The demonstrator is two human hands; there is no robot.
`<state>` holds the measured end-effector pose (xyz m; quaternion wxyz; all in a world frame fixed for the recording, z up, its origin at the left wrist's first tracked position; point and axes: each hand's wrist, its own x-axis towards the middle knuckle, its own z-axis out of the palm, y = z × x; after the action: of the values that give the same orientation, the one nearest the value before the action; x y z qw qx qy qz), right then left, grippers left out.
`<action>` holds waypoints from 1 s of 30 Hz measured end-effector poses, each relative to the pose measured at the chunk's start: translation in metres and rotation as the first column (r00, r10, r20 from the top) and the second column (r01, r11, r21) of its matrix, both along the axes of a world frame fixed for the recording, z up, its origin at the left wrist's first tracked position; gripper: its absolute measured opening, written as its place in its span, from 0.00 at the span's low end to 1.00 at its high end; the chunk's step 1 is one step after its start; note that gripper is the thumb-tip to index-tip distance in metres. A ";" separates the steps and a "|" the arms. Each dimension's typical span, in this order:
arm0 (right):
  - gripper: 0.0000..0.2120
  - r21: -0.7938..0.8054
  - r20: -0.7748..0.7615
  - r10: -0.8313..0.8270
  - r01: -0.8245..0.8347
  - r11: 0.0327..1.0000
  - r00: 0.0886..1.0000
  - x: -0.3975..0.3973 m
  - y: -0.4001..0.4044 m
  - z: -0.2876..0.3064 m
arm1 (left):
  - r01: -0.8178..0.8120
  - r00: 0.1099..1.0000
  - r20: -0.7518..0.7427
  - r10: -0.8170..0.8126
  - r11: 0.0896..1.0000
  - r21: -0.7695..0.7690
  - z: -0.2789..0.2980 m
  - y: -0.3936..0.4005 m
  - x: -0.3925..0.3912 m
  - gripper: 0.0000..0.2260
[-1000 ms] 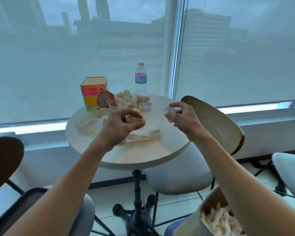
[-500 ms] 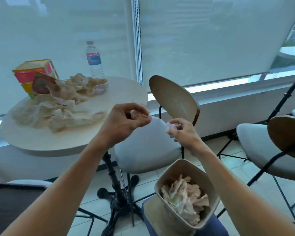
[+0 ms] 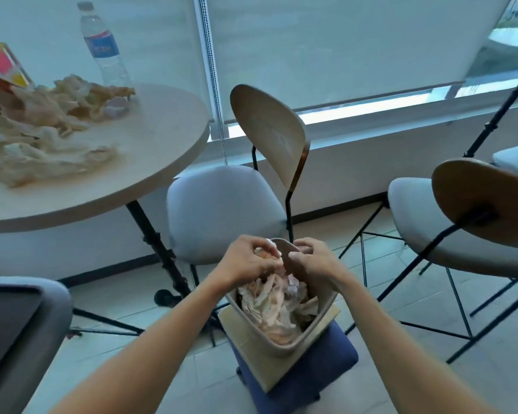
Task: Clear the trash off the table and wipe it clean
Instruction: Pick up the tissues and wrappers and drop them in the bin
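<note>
Trash on table: crumpled, cream-coloured tissues (image 3: 42, 138) lie heaped on the round table (image 3: 162, 138), up and to the left of the bin.
Trash in bin: the tan bin (image 3: 281, 345) is filled with more crumpled tissue (image 3: 269, 306), pale cream with a pinkish scrap near its far side.
Bin: it sits on a flat cardboard piece (image 3: 326, 321) on a blue stool (image 3: 320, 372).
Left hand: my left hand (image 3: 248, 261) hangs over the bin's far rim, fingers curled and pinching a small wad of tissue (image 3: 269, 248).
Right hand: my right hand (image 3: 314, 261) is just beside the left, over the bin, fingers curled; I cannot tell what they hold.
Count: two hands, one bin, one water bottle (image 3: 105, 52) and one colourful box (image 3: 0, 65) on the table.
</note>
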<state>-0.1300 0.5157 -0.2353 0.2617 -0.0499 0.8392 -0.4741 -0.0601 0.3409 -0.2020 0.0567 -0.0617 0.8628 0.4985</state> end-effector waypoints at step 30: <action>0.18 0.221 -0.649 0.424 -0.377 0.900 0.632 0.021 -0.271 0.195 | -0.577 0.665 -0.539 0.516 0.814 0.068 0.168 -0.219 0.068 0.06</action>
<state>-0.1086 0.2452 -0.0400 0.0345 -0.3970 0.8578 -0.3245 0.0079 0.1214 -0.0337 -0.3414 -0.1794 0.8102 0.4415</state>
